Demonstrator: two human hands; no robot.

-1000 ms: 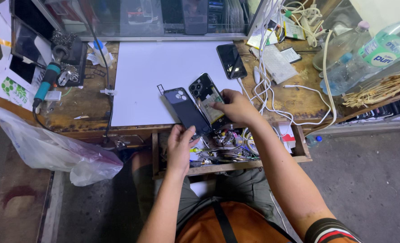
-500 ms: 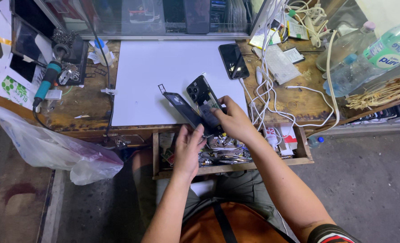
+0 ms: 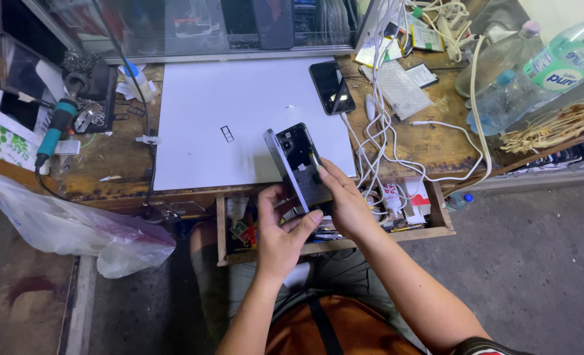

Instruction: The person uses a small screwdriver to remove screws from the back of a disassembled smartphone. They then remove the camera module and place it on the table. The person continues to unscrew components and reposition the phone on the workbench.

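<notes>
Over the open wooden drawer at the front edge of the cluttered wooden table, seen from the head camera, both hands meet on a dark, slim smartphone with its back cover partly lifted. The right hand is closed around the phone's lower end from the right side, fingertips pressed along its edge. The left hand sits just below and to the left, thumb and fingers narrowed and touching the phone's bottom corner, so both are in contact and neither is clearly nearer. The phone's long axis runs away from the person and tilts a little leftward, its camera end farthest from the hands and raised above the white rectangular mat. It looks black and glossy, with round lenses near the top and a greyish panel edge standing off its left side. A second black phone lies flat on the mat's far right corner, well apart.
</notes>
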